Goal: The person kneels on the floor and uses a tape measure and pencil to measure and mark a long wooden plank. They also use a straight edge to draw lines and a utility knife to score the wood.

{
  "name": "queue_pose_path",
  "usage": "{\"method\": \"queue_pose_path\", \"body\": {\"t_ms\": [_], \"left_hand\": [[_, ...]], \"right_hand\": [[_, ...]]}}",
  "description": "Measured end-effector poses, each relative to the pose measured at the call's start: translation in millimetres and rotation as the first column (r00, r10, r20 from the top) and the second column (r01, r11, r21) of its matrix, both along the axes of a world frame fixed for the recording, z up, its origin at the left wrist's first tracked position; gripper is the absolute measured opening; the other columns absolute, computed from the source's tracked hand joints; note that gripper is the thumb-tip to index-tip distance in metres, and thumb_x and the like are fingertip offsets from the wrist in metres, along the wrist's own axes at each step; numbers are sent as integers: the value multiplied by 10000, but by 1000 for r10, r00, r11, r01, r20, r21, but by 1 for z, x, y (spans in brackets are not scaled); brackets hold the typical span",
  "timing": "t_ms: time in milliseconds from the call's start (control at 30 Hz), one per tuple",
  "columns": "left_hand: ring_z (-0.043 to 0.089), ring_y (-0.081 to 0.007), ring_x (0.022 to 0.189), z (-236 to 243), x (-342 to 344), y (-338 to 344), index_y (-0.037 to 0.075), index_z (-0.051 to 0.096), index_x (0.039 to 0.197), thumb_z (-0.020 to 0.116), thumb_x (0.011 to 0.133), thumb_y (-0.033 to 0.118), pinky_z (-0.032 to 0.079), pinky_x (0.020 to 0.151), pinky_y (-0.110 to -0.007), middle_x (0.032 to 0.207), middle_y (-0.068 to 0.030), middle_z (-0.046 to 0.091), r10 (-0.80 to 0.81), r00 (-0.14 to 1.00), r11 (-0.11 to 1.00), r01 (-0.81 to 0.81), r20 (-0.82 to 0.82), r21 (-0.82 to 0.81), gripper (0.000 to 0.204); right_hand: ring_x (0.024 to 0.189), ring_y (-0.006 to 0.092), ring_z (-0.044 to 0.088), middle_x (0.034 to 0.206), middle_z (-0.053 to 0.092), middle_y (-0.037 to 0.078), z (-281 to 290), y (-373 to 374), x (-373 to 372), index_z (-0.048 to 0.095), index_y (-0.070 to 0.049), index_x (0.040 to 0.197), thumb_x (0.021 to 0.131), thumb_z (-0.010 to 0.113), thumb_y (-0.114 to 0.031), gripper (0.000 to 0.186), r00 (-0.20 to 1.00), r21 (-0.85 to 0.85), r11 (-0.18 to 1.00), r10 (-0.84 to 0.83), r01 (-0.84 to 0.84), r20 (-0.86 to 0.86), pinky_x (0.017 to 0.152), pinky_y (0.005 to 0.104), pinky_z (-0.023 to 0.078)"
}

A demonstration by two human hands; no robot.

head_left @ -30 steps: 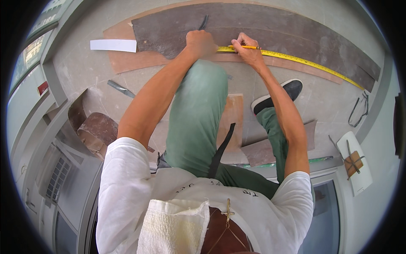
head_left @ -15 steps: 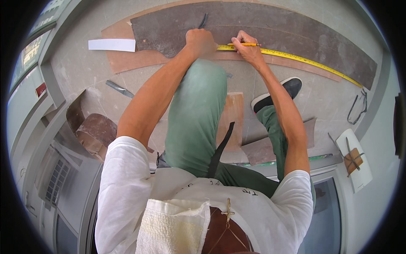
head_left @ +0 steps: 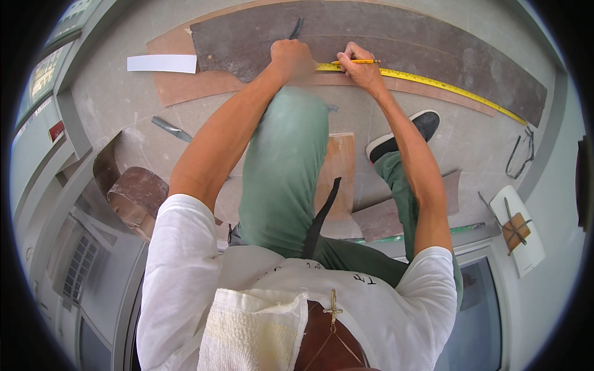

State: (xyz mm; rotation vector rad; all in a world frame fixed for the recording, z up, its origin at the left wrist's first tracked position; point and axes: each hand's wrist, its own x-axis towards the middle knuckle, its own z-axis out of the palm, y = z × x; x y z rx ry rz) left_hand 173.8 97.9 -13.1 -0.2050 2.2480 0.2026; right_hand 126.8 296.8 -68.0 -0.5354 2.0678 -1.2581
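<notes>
A yellow tape measure [head_left: 433, 83] runs along the lower edge of a long, dusty brown board [head_left: 396, 38], out to the board's far right end. My left hand [head_left: 293, 59] is closed at the tape's left end, just beyond my raised knee; part of it is blurred and the tape's case cannot be made out. In my right hand [head_left: 364, 71] a yellow pencil [head_left: 366, 61] is gripped between thumb and fingers, lying nearly level over the tape. The hand rests on the tape and the board's edge. A dark-handled tool [head_left: 297, 28] lies on the board beyond my left hand.
A white strip [head_left: 162, 63] and lighter brown sheets [head_left: 207, 86] lie at the left. A metal tool [head_left: 171, 128] and curled brown offcuts [head_left: 141, 193] are on the tiled floor. Glasses [head_left: 521, 153] and a white box with a brown block [head_left: 516, 232] stand right, beside the wall.
The whole view has shifted very slightly. Both hands keep the same places on the tape, and the pencil is still in my right hand.
</notes>
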Motion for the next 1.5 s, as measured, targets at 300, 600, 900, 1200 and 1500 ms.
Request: {"method": "queue_pose_path", "body": {"t_ms": [300, 600, 900, 1200, 1500], "left_hand": [[702, -289, 1005, -4, 3, -4, 68, 761, 1021, 593, 870, 458, 545, 845, -388, 1037, -143, 737, 10, 1000, 999, -9, -12, 40, 450], [685, -336, 968, -6, 29, -44, 63, 734, 1129, 537, 916, 595, 532, 856, -458, 1014, -185, 721, 3, 999, 959, 10, -46, 283, 607], [695, -354, 910, 41, 3, -21, 76, 682, 1227, 436, 903, 734, 540, 838, -469, 920, -221, 712, 70, 955, 876, 80, -289, 476, 774], [667, -287, 778, 61, -17, -33, 110, 618, 1313, 432, 918, 732, 513, 716, -408, 789, -166, 669, 205, 775, 860, 149, -598, 488, 760], [697, -336, 839, 75, 105, -116, 81, 561, 1353, 420, 965, 654, 526, 791, -424, 860, -192, 709, 565, 615, 797, -232, -551, 558, 706]], "right_hand": [[741, 70, 581, 855, 650, 29, 42, 10, -25, 595, -67, 887, 938, 685, -261, 220, 992, -22, 994, -103, 104, 75, 669, 240, 497], [899, 178, 631, 1031, 684, 78, 237, 107, -80, 648, -62, 1165, 1015, 551, -302, 299, 922, 313, 950, 127, -7, -366, 865, 321, 495], [773, 101, 565, 910, 645, 28, 378, 182, 44, 605, -61, 1302, 999, 601, -264, 366, 887, 434, 827, -155, 357, -435, 783, 279, 488], [821, 118, 632, 1111, 685, 179, 433, 182, 134, 638, 6, 1116, 1004, 587, -139, 191, 577, 84, 743, -437, 664, -690, 708, 265, 520], [769, 102, 641, 955, 718, 89, 344, 137, 62, 674, -43, 1125, 965, 645, -185, 216, 769, -49, 941, -302, 334, -563, 631, 248, 529]]}}
